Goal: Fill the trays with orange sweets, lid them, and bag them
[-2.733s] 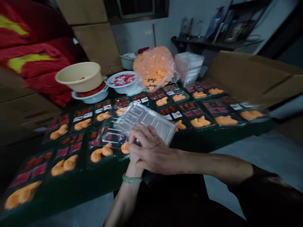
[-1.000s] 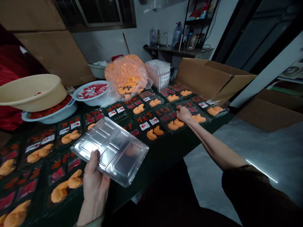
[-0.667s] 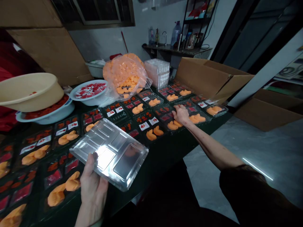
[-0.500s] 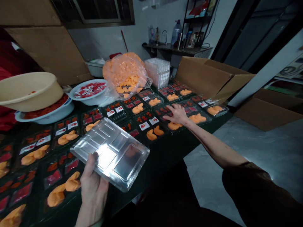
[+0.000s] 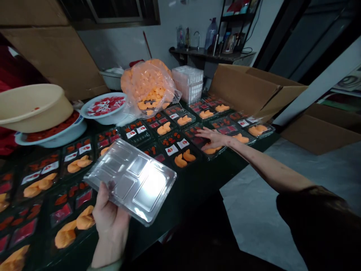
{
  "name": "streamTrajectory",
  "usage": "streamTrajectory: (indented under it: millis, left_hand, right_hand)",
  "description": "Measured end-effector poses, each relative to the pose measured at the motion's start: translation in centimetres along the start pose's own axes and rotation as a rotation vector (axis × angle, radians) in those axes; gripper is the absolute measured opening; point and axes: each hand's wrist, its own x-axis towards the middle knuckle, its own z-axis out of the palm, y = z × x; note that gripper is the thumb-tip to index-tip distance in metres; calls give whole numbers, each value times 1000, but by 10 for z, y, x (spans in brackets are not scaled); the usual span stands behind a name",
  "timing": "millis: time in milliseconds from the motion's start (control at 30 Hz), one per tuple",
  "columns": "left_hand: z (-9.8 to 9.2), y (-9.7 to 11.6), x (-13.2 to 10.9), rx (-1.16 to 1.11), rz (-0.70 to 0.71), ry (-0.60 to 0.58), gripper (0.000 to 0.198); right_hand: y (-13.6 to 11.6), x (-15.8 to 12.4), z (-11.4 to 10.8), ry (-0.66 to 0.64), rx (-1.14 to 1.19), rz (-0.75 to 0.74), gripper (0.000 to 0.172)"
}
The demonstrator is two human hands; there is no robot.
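Note:
My left hand [image 5: 111,222] grips clear plastic tray lids [image 5: 128,186] by the near edge, thumb on top; they look like a thin stack and are tilted over the table. My right hand [image 5: 214,138] has its fingers spread, palm down, over a filled tray [image 5: 191,131] in the row to the right. Whether its fingertips press on a lid is hard to make out. Beside it lies a tray with two orange sponge-like pieces [image 5: 180,161], red bits and two white printed packets [image 5: 171,150]. More filled trays [image 5: 76,165] run along the table on the left.
A plastic bag of orange pieces [image 5: 148,84], a bowl of red-and-white packets [image 5: 105,107], a cream basin [image 5: 34,103] and a stack of clear plastic trays [image 5: 188,83] stand along the back. An open cardboard box [image 5: 245,88] is at the right end.
My right hand has shifted slightly down, from the tray's right side across its near part. The lids in my left hand have tilted a little, moving the glare to the right.

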Motion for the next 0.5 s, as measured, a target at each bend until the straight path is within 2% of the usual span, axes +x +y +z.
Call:
streamTrajectory:
  millis: [167,300,333,400,467,500]
  left_hand:
    - [6,-8,2,-97,-101,21,29]
    - [14,-19,4,-165,-107,4,44]
    - [15,-22,3,-176,-103,-16,50]
    - [18,-26,2,-199,-124,-59,60]
    - [20,-29,0,-223,-156,-107,64]
    - [21,-30,-1,-238,-176,-127,64]
  right_hand:
    - [0,6,9,-7,27,26,81]
    - [-5,4,-4,-33,-1,33,80]
    - [-13,2,-10,1,-19,45,78]
    - [-41,0,-20,209,-23,59,66]
    - [-89,-4,-26,507,95,7,43]
    - [-117,-7,-26,604,222,-59,32]
